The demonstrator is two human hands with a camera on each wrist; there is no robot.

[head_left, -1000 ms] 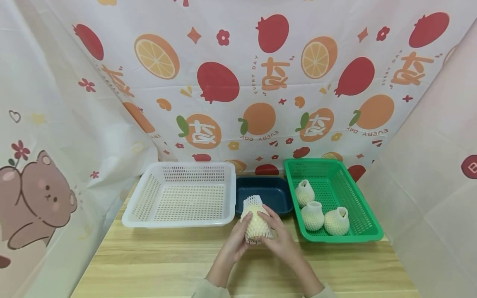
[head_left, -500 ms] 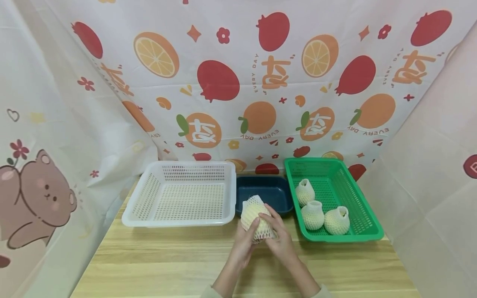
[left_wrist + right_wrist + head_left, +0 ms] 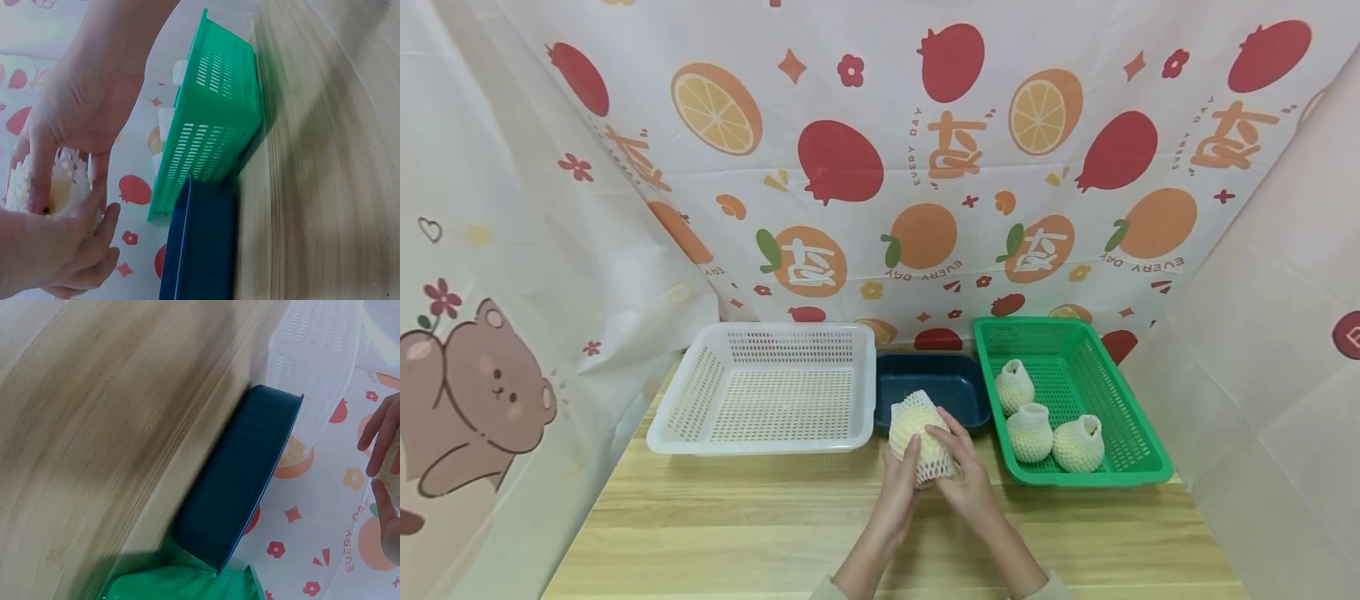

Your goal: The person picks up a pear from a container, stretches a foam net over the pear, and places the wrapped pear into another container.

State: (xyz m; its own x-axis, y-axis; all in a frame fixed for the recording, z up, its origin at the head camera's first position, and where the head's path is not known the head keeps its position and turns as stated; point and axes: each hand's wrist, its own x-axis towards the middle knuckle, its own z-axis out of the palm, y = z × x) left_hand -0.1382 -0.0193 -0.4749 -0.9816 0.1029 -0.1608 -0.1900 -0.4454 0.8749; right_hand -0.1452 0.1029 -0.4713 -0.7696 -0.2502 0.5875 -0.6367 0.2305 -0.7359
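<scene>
Just in front of the dark blue tray [image 3: 946, 385], both hands hold a pale yellow fruit in a white foam net [image 3: 917, 429]. My left hand [image 3: 897, 483] grips its near left side, thumb up along the net. My right hand [image 3: 972, 485] grips the right side, its fingers curled over the top and its thumb low. From the left wrist view, bare yellow fruit [image 3: 60, 195] with a small dark spot shows in the net's open end. Three more netted fruits [image 3: 1030, 435] stand in the green basket [image 3: 1123, 429] at right; their contents are mostly covered.
A white perforated basket [image 3: 760, 451] stands left of the tray, on the wooden table [image 3: 737, 525]. The tray sits between the two baskets, close to both. Behind them hangs a fruit-print cloth [image 3: 865, 92], with more cloth at both sides.
Both hands and the netted fruit have shifted slightly right. The fruit has tilted a little, and the left thumb now lies further across its front. The baskets and tray stay put.
</scene>
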